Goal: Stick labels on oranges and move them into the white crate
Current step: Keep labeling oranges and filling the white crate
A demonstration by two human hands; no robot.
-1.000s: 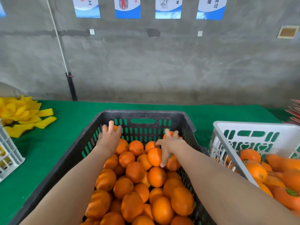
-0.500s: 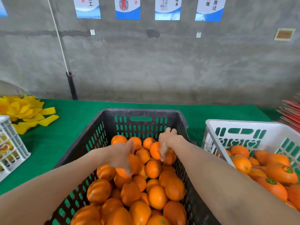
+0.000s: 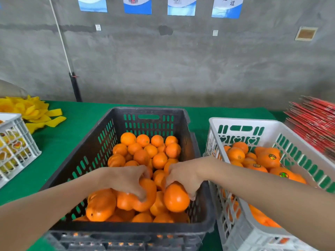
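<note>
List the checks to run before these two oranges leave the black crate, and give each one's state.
1. Grip: left hand curls round the left orange: ok.
2. Grip: right hand curls round the right orange: ok.
3. Label on either held orange: none visible, not ok.
4. Room in the white slotted plastic crate above its labelled oranges: ok.
5. Label stock within reach: cannot tell.

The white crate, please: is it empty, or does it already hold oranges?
Partly filled. The white crate holds a pile of oranges, several bearing round labels, and the pile sits below its rim.
</note>
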